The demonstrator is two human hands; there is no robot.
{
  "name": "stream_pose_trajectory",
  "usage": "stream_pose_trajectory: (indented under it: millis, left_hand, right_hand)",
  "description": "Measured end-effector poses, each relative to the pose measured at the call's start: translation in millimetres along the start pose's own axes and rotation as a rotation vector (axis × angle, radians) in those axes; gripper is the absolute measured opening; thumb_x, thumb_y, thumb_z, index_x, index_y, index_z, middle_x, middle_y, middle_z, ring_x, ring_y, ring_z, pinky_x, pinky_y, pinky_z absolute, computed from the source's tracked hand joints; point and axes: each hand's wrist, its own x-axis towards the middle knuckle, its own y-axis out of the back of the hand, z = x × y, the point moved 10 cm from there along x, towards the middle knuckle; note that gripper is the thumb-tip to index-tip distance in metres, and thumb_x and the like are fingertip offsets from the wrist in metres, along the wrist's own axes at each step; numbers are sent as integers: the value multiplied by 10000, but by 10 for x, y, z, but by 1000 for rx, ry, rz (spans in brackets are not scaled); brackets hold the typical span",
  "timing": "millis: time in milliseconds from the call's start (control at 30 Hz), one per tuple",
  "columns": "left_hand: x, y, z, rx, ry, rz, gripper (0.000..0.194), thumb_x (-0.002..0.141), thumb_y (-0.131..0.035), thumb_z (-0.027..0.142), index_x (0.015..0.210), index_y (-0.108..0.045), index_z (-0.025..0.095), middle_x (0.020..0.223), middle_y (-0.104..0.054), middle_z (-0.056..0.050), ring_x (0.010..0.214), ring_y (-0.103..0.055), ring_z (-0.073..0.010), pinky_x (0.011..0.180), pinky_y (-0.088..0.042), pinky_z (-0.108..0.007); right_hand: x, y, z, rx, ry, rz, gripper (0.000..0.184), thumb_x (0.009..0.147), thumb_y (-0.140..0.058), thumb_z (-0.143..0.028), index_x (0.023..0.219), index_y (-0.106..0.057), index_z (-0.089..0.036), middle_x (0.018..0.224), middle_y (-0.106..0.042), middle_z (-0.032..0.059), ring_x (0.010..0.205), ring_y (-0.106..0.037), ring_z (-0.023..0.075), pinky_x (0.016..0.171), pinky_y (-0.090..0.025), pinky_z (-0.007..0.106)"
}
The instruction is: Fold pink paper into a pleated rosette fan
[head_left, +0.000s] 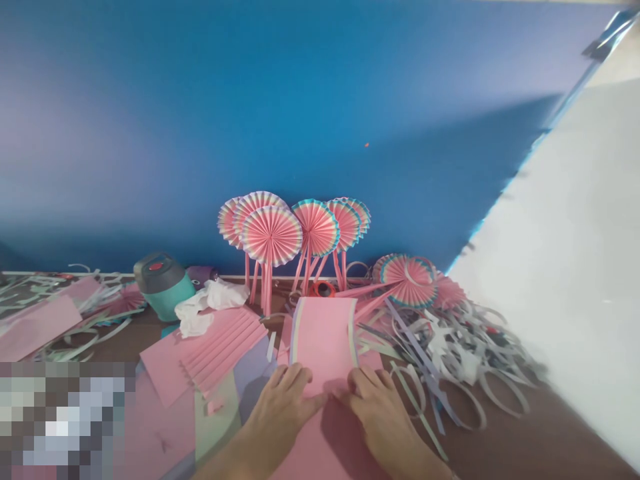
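A sheet of pink paper (325,333), with pale and bluish bands along its two long edges, rises and curves away from me at the centre. My left hand (287,400) grips its left side, fingers bent over the paper and thumb pointing inward. On the opposite side my right hand (373,400) grips it the same way. Both thumbs nearly meet at the middle of the sheet, around its near edge. More pink paper (310,460) lies beneath my wrists. What the fingertips do under the sheet is hidden.
Round pleated paper fans (271,235) on pink sticks lean against the blue wall (300,100). A teal bottle (165,287), crumpled white tissue (213,300) and pleated pink paper (225,350) are at left. Curled paper strips (470,360) pile up at right, beside a fallen fan (407,283).
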Motion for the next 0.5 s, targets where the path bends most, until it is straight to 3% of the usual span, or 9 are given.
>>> stream_pose_trajectory:
  millis: [100, 300, 500]
  left_hand:
    - [-7, -13, -21, -65, 36, -26, 437, 857, -462, 64, 1185, -530, 343, 999, -490, -31, 961, -409, -176, 802, -308, -316]
    - [-20, -33, -41, -104, 67, -30, 374, 870, -468, 88, 1128, -576, 337, 992, -501, -25, 957, -417, -164, 816, -306, -313]
    - [-23, -55, -41, -103, 33, -5, 413, 851, -468, 69, 1162, -554, 327, 975, -496, -34, 946, -415, -172, 794, -314, -317]
  right_hand:
    - [3, 47, 83, 75, -75, -57, 480, 727, -394, 23, 1013, -656, -260, 991, -563, 54, 975, -463, 185, 831, -271, 328]
    - [14, 74, 461, 273, -240, -5, 145, 827, -490, -204, 893, -618, -188, 994, -577, 64, 1006, -481, 218, 859, -349, 348]
    - [-3, 167, 681, 333, -271, 138, 243, 746, -426, -42, 853, -597, -177, 941, -584, 47, 937, -503, 183, 834, -370, 324]
